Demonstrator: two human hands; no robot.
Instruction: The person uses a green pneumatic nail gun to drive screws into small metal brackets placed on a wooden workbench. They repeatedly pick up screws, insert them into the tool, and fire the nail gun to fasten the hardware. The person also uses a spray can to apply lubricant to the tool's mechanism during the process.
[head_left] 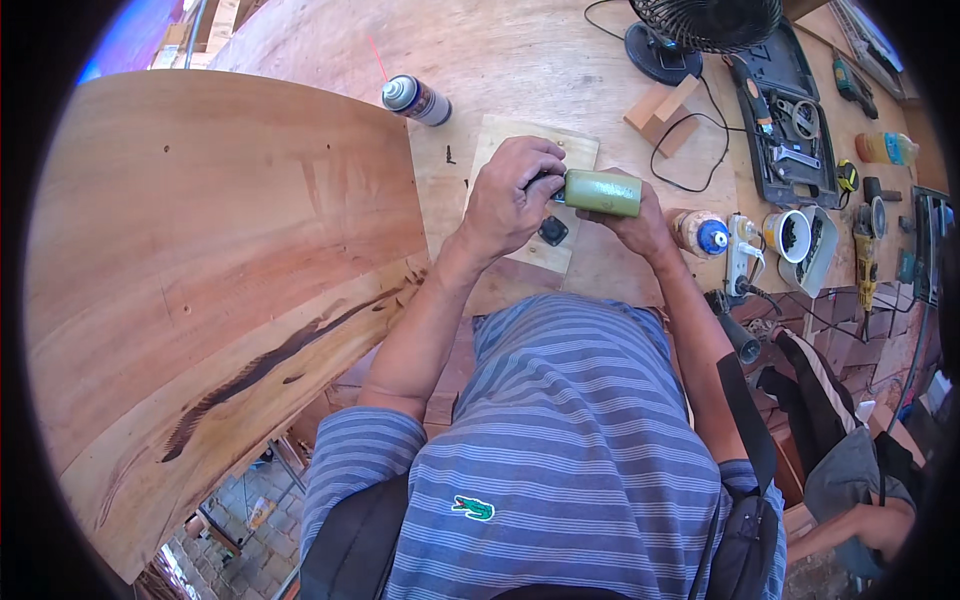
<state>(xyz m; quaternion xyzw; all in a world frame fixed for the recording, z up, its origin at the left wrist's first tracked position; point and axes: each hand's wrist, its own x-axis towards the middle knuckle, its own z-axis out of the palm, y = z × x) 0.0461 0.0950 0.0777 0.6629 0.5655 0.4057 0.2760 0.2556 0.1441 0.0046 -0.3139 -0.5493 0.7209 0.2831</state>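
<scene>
My right hand [632, 222] grips a green cylinder-shaped bottle [602, 192], held on its side above the workbench. My left hand [512, 192] is closed around a small dark part [543, 180] at the bottle's left end; what that part is stays mostly hidden by my fingers. Below both hands lies a pale square piece of wood [536, 150] with a small black knob-like piece [553, 232] resting on it.
A big curved wooden slab [200, 260] fills the left. A spray can [416, 99] lies at the back. On the right are a fan [690, 30], black cables, an open tool case [790, 130], a blue-capped jar [700, 233], a power strip and hand tools.
</scene>
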